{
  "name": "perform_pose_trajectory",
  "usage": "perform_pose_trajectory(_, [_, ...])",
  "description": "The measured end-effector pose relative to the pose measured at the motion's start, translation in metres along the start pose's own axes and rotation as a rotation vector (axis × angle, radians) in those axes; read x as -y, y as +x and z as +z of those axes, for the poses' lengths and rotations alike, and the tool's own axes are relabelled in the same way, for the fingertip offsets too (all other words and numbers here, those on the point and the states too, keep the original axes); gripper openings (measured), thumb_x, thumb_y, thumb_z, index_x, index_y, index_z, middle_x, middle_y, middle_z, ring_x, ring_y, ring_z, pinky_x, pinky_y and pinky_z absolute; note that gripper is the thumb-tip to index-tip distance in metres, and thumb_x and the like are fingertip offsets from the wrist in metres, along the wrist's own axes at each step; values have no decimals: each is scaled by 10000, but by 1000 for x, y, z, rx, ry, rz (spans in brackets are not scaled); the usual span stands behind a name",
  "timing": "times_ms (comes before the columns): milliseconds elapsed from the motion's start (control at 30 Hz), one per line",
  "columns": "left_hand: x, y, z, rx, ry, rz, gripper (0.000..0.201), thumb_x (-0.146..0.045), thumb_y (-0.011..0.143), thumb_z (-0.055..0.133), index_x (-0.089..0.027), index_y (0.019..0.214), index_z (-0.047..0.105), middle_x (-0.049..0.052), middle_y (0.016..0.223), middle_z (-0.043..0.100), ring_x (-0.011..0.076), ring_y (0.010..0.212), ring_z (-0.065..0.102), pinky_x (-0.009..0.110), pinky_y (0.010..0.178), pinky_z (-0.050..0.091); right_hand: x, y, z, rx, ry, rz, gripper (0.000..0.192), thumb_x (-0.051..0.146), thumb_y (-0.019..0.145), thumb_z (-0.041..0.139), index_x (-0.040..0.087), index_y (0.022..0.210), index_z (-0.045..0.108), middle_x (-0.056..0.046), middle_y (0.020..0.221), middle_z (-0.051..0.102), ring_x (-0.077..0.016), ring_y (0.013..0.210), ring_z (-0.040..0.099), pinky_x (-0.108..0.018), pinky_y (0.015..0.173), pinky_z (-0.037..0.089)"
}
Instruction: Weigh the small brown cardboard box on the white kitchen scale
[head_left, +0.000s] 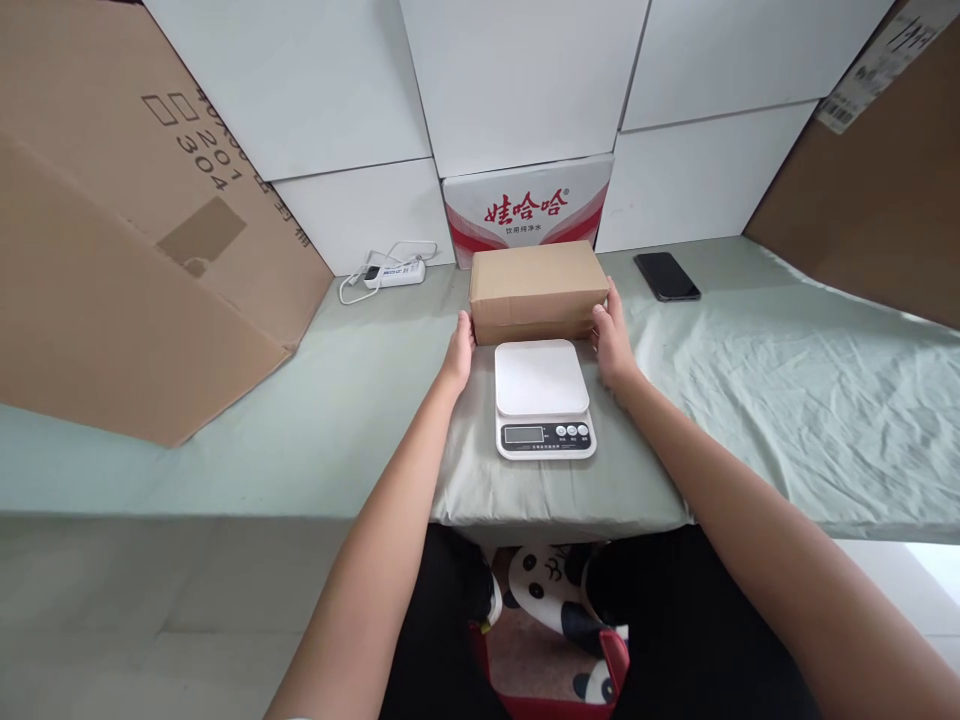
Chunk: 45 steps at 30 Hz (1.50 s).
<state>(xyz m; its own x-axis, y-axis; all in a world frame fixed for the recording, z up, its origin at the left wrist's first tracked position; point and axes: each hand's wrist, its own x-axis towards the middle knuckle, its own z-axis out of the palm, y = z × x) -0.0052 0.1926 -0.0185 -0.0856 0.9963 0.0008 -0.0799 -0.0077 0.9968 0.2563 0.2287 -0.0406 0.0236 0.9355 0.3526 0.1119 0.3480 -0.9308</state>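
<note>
Head view, only cam. I'm looking down at a table draped in pale green cloth [750,400]. Small brown cardboard box [537,290] is sitting on the cloth just behind the white kitchen scale [543,398], touching or nearly touching its back edge; can't tell which.

L hand [459,355] is pressing flat against the box's left end, fingers together, thumb side up. R hand [613,340] is doing the same on the right end, fingers reaching up toward the top edge. Both hands are clamping the box between them, palms in, not curled under it. Can't tell if the box is lifting or resting.

Handling, my read: box is closed, corners square, walls looking stiff, so it's prob. taking side pressure w/o caving. Looks light for its size, but contents unknown. Plain cardboard is giving decent grip for bare palms. Best hold is where the hands are now, the two short ends, low enough to keep it level.

Scale platform is bare, display blank or unreadable from here.

Around: black phone [667,276] lying face up to the right, well apart. White power strip [394,272] w/ cord to the left rear. Red-and-white printed carton [525,205] standing right behind the box. Big brown cartons leaning at both sides.
</note>
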Motion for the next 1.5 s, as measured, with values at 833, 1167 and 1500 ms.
perform_pose_trajectory(833, [-41,-135,-1,-153,262,255,864,-879,1036,307,-220,1470,658,179,1469,752,356,1385,702,479,1109,567,90,-121,-28,-52,-66,-204,682,626,1070,549,469,1705,355,-80,1768,431,-409,1619,490,-725,1244,515])
perform_pose_trajectory(1167, [-50,-146,12,-215,446,196,677,-878,1036,298,-258,987,566,55,810,663,264,807,669,424,790,550,84,-124,-36,-91,-29,-30,664,657,1036,578,420,1627,389,-118,1727,449,-380,1543,563,-697,1236,530])
perform_pose_trajectory(1500, [-58,-145,5,-260,552,174,607,-835,1061,272,-279,927,474,36,797,589,257,781,614,402,706,481,87,-127,-29,-80,-79,-31,669,679,1031,564,366,1594,384,-157,1642,537,-352,1453,635,-617,1128,612])
